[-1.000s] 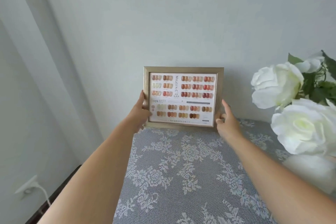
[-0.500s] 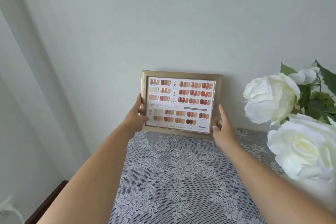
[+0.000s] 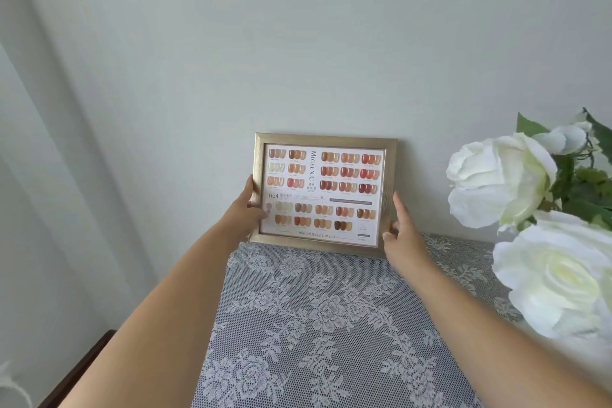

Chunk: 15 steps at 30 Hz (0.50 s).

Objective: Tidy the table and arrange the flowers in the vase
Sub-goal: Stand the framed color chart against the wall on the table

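Observation:
A gold picture frame (image 3: pixel 323 139) with a nail-colour chart stands upright at the back of the table, against the wall. My left hand (image 3: pixel 245 212) grips its left edge, thumb on the front. My right hand (image 3: pixel 402 235) holds its lower right corner, fingers along the right edge. Large white roses (image 3: pixel 496 179) with green leaves fill the right side; the vase is out of view.
The table carries a grey lace cloth (image 3: pixel 314 325). A pale wall (image 3: pixel 298 43) stands right behind the frame. A light curtain (image 3: pixel 39 175) hangs on the left. The table's dark wooden edge (image 3: pixel 82 371) shows at lower left.
The view has tilted upward, so frame and flowers sit lower in the picture. Both hands have stayed on the frame, which still stands at the wall.

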Each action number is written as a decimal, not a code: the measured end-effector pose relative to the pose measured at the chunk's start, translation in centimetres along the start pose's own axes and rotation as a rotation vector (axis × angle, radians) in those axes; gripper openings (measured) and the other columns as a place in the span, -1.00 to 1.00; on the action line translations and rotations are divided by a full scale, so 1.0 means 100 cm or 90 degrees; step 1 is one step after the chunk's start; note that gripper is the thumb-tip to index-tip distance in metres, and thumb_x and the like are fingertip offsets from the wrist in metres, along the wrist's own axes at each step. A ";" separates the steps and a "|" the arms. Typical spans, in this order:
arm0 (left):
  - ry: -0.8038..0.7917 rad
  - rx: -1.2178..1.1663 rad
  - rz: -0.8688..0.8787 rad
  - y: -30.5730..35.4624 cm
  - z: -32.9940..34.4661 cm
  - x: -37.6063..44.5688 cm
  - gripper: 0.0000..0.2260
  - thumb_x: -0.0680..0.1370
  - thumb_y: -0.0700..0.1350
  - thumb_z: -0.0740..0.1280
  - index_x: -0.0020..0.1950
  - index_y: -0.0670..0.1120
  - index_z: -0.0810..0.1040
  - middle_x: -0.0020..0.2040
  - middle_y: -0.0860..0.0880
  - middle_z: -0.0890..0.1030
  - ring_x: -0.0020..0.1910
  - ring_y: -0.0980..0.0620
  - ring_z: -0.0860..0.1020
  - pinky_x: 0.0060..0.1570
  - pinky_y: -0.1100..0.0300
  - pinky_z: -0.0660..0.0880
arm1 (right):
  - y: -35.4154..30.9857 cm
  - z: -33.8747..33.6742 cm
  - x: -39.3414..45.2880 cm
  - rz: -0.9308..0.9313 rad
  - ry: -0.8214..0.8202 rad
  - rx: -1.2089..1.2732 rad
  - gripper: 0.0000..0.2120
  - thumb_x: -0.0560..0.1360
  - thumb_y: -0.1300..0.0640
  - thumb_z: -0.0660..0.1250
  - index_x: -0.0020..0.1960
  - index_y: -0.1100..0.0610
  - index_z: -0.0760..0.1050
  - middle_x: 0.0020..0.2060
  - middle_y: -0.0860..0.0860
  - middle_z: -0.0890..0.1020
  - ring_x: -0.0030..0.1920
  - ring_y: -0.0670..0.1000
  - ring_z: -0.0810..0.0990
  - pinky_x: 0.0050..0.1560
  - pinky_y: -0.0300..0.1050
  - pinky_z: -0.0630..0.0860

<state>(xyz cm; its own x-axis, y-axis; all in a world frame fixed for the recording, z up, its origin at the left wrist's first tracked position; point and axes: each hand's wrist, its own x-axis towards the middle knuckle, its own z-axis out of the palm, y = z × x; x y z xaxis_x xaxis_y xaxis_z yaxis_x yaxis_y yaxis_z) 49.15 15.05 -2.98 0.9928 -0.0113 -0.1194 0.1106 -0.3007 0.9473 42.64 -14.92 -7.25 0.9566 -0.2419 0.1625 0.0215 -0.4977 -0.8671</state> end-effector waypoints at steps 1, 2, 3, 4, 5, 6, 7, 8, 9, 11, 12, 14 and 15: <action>-0.001 0.003 -0.002 -0.001 -0.001 0.000 -0.20 0.58 -0.35 0.22 0.58 0.31 -0.04 0.06 -0.01 0.63 -0.05 -0.03 0.58 -0.25 0.11 0.46 | 0.000 0.000 0.000 0.001 -0.007 0.002 -0.20 0.58 0.27 0.17 0.39 -0.50 -0.14 -0.04 -0.19 0.50 -0.14 -0.01 0.62 -0.22 -0.01 0.56; -0.001 0.008 -0.003 -0.001 -0.001 0.001 -0.20 0.58 -0.36 0.23 0.58 0.29 -0.04 0.04 0.00 0.63 -0.07 0.02 0.60 -0.30 0.18 0.48 | -0.001 -0.001 0.001 0.004 -0.014 0.006 -0.20 0.58 0.27 0.17 0.39 -0.50 -0.14 -0.02 -0.17 0.51 -0.13 -0.01 0.62 -0.20 0.00 0.56; -0.001 0.014 -0.003 -0.002 -0.001 0.001 -0.20 0.58 -0.36 0.23 0.59 0.28 -0.04 0.03 0.01 0.62 -0.11 0.07 0.60 -0.38 0.23 0.49 | -0.001 -0.001 0.002 0.008 -0.020 0.011 -0.20 0.58 0.27 0.17 0.39 -0.50 -0.13 -0.01 -0.15 0.53 -0.12 -0.01 0.62 -0.18 0.01 0.56; 0.000 0.018 -0.001 -0.003 -0.001 0.001 -0.21 0.58 -0.35 0.24 0.59 0.28 -0.03 0.03 0.00 0.62 -0.14 0.10 0.60 -0.45 0.27 0.49 | -0.001 -0.002 0.002 0.011 -0.025 0.016 -0.20 0.57 0.28 0.16 0.40 -0.50 -0.13 -0.01 -0.13 0.54 -0.12 -0.01 0.61 -0.16 0.01 0.56; 0.003 0.022 0.003 -0.004 -0.001 0.001 -0.21 0.58 -0.33 0.26 0.59 0.28 -0.02 0.03 -0.02 0.62 -0.17 0.11 0.59 -0.46 0.29 0.53 | -0.001 -0.002 0.003 0.013 -0.027 0.018 -0.20 0.57 0.28 0.16 0.41 -0.49 -0.12 -0.01 -0.12 0.56 -0.16 -0.02 0.60 -0.20 -0.01 0.55; 0.007 0.026 0.008 -0.004 -0.001 0.001 -0.22 0.59 -0.30 0.29 0.58 0.29 0.00 0.04 -0.07 0.62 -0.21 0.11 0.58 -0.39 0.29 0.55 | -0.001 -0.003 0.003 0.014 -0.027 0.017 -0.19 0.56 0.29 0.16 0.41 -0.48 -0.12 -0.02 -0.14 0.59 -0.23 -0.03 0.60 -0.28 -0.05 0.52; 0.013 0.031 0.013 -0.005 -0.001 0.001 -0.22 0.59 -0.27 0.32 0.58 0.29 0.00 0.07 -0.12 0.62 -0.24 0.10 0.56 -0.28 0.20 0.61 | 0.000 -0.004 0.002 0.015 -0.026 0.017 -0.19 0.56 0.30 0.16 0.42 -0.47 -0.12 -0.03 -0.16 0.60 -0.29 -0.03 0.58 -0.35 -0.09 0.48; 0.017 0.035 0.018 -0.005 -0.001 0.000 -0.22 0.59 -0.26 0.33 0.58 0.30 -0.01 0.11 -0.17 0.61 -0.28 0.11 0.54 -0.16 0.13 0.63 | 0.001 -0.005 0.001 0.015 -0.026 0.019 -0.19 0.56 0.30 0.16 0.41 -0.48 -0.12 -0.03 -0.18 0.60 -0.33 -0.05 0.57 -0.39 -0.12 0.46; 0.019 0.038 0.024 -0.005 -0.001 -0.001 -0.21 0.58 -0.25 0.34 0.58 0.29 -0.01 0.14 -0.21 0.61 -0.33 0.13 0.52 -0.18 0.14 0.63 | 0.001 -0.006 0.000 0.016 -0.027 0.021 -0.19 0.56 0.29 0.16 0.40 -0.49 -0.12 -0.04 -0.21 0.58 -0.37 -0.07 0.55 -0.43 -0.15 0.44; 0.013 0.034 0.036 -0.006 -0.001 -0.002 -0.21 0.58 -0.28 0.34 0.59 0.27 0.00 0.16 -0.26 0.61 -0.36 0.13 0.53 -0.43 0.31 0.54 | 0.001 -0.007 -0.005 0.021 -0.028 0.016 -0.19 0.57 0.28 0.17 0.38 -0.52 -0.13 -0.09 -0.31 0.51 -0.41 -0.09 0.54 -0.47 -0.16 0.43; 0.006 0.030 0.039 -0.007 -0.001 -0.003 -0.21 0.58 -0.29 0.33 0.59 0.26 0.01 0.14 -0.25 0.62 -0.31 0.09 0.58 -0.47 0.33 0.50 | 0.001 -0.008 -0.008 0.023 -0.026 0.011 -0.19 0.57 0.28 0.17 0.38 -0.52 -0.13 -0.11 -0.34 0.47 -0.40 -0.08 0.55 -0.46 -0.15 0.44; -0.008 0.022 0.040 -0.008 -0.001 -0.006 -0.22 0.57 -0.31 0.33 0.59 0.24 0.03 0.10 -0.21 0.63 -0.13 -0.02 0.65 -0.39 0.29 0.54 | 0.001 -0.009 -0.012 0.026 -0.020 -0.001 -0.19 0.57 0.27 0.17 0.39 -0.51 -0.13 -0.14 -0.38 0.43 -0.39 -0.06 0.56 -0.45 -0.14 0.45; -0.012 0.023 0.038 -0.008 -0.001 -0.008 -0.23 0.57 -0.31 0.33 0.58 0.23 0.04 0.09 -0.19 0.64 -0.06 -0.07 0.66 -0.31 0.23 0.57 | 0.001 -0.010 -0.014 0.026 -0.020 0.000 -0.19 0.57 0.27 0.16 0.39 -0.51 -0.13 -0.15 -0.38 0.45 -0.38 -0.05 0.57 -0.43 -0.13 0.45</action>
<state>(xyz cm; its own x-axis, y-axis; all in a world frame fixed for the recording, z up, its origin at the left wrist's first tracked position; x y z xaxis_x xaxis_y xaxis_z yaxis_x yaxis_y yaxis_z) 48.28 15.39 -3.60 0.9964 -0.0484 -0.0698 0.0498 -0.3325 0.9418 41.02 -15.46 -7.14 0.9653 -0.2360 0.1120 -0.0180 -0.4880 -0.8726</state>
